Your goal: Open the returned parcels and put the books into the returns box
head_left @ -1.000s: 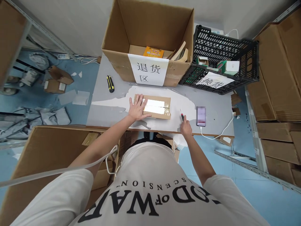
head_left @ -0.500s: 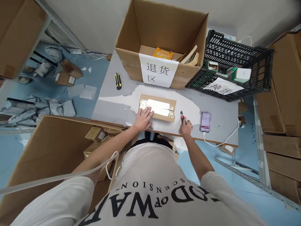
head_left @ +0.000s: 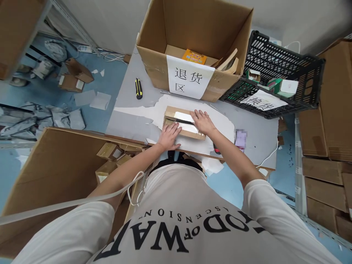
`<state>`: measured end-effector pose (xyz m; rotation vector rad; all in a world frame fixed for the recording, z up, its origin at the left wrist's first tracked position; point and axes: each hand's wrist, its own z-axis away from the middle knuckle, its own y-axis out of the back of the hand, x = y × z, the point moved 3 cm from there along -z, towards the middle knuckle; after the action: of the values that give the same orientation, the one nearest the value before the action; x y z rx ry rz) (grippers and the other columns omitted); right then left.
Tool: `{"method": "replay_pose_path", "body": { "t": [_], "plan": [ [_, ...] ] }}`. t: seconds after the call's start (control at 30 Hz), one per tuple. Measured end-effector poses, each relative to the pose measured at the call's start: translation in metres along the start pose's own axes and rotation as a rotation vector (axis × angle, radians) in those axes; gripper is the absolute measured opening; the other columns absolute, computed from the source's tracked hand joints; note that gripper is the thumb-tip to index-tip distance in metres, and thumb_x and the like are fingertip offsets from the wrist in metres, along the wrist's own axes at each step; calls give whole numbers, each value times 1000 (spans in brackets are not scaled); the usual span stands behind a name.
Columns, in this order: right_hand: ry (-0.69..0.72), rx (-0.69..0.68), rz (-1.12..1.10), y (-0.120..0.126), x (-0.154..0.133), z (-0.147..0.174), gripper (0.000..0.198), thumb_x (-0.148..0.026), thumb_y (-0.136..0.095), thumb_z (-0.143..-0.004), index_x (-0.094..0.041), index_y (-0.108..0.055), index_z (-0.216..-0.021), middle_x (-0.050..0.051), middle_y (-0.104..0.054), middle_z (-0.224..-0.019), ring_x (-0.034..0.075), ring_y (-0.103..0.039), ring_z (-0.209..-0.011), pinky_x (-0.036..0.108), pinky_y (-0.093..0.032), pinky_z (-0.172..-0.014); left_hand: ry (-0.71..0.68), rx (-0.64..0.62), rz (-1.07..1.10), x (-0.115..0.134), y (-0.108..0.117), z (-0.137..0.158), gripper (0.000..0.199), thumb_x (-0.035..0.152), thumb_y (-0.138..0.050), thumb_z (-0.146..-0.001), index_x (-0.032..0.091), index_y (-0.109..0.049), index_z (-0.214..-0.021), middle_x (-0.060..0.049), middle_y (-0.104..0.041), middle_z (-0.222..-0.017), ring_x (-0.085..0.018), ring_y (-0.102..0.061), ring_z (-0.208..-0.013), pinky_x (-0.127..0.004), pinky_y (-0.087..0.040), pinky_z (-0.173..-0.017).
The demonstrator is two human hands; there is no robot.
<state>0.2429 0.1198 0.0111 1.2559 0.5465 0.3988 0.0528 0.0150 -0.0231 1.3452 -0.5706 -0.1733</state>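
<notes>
In the head view, close to the near edge of the tabletop [head_left: 129, 123]: a small carton [head_left: 194, 134], lying flat between the two hands. Left hand [head_left: 170, 136] laid over the near-left part of the carton, fingers outstretched, closed round nothing visible. Right hand [head_left: 204, 122] likewise outstretched, across the right end, touching the white label [head_left: 183, 116]. Impossible to tell whether any fingertips hooked beneath a flap.

By judgement, opening of the carton in hand: a dark gap [head_left: 183, 121] running lengthwise through the label, top flaps [head_left: 171, 113] slightly apart, not yet folded back. For a wider opening, apparently a need for fingertips inside the gap and an even outward pull, with the carton kept steady.

Partly hidden under the right forearm, a red-and-black cutter [head_left: 216, 149], out of the hands; just beyond, a blurred phone [head_left: 241, 139]. Toward the far left, a yellow-and-black cutter [head_left: 139, 88]. Along the far side, a large open carton [head_left: 156, 69] with an orange box [head_left: 194, 57] inside, and beside it a black crate [head_left: 288, 62], tilted.
</notes>
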Motion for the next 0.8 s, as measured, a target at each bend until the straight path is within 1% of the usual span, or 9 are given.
{"method": "replay_pose_path", "body": {
  "t": [0.1,0.2,0.27,0.4,0.47,0.57,0.63,0.7,0.8],
  "plan": [
    [-102,-53,-56,18,21,-14,52,-53,-40,-95,-12,-57,-122,19,-67,-107,29,-60,-103,40,-42,-89,-8,-2,-10,0,1,2,89,54,-57,-75,12,-31,-148,-18,-25,-157,-35,-18,-146,-51,-7,-115],
    [-230,5,-104,39,46,-33,53,-58,-37,-95,-12,-65,-101,16,-69,-94,23,-62,-89,36,-43,-80,-2,-12,-15,1,1,4,89,53,-58,-75,13,-29,-149,-18,-23,-157,-36,-15,-146,-52,-7,-115],
    [-303,56,-102,43,55,-43,56,-59,-37,-95,-10,-65,-99,19,-68,-97,24,-60,-92,39,-43,-80,0,-12,-14,2,2,4,88,51,-58,-75,14,-28,-150,-17,-21,-158,-36,-13,-147,-53,-6,-115],
    [-385,163,-93,27,51,-48,48,-43,-41,-98,-7,-52,-128,25,-54,-127,30,-51,-115,46,-41,-93,-17,5,15,1,7,5,85,47,-57,-78,14,-27,-150,-16,-20,-158,-34,-14,-147,-52,-11,-115],
    [-337,261,-80,20,42,-40,44,-30,-40,-99,-10,-43,-138,23,-42,-143,30,-39,-130,49,-33,-104,-21,20,38,-5,13,4,81,46,-54,-81,13,-27,-150,-18,-21,-158,-32,-17,-147,-49,-17,-115],
    [-68,303,-63,14,22,-18,43,-18,-31,-98,-15,-43,-139,17,-36,-149,27,-27,-140,50,-22,-113,-9,50,44,-30,31,-3,85,55,-55,-81,11,-29,-148,-19,-20,-158,-30,-18,-147,-45,-20,-115],
    [130,177,-72,9,7,-2,42,-24,-33,-98,-14,-45,-137,17,-44,-144,27,-34,-137,49,-26,-112,-12,39,29,-54,44,-13,101,66,-60,-72,10,-27,-149,-20,-19,-158,-33,-15,-147,-48,-18,-116],
    [215,16,-82,3,-6,12,50,-39,-49,-93,-11,-46,-135,20,-54,-132,31,-45,-127,49,-33,-107,-61,-32,18,-78,52,-26,118,73,-65,-62,8,-21,-151,-21,-18,-158,-36,-13,-147,-49,-17,-117],
    [103,-138,-88,-3,-20,21,73,-48,-73,-74,-7,-47,-128,20,-63,-116,33,-56,-111,45,-40,-98,-177,-137,21,-103,53,-43,121,72,-69,-57,7,-24,-149,-22,-23,-156,-35,-16,-147,-48,-16,-117]
  ]
}}
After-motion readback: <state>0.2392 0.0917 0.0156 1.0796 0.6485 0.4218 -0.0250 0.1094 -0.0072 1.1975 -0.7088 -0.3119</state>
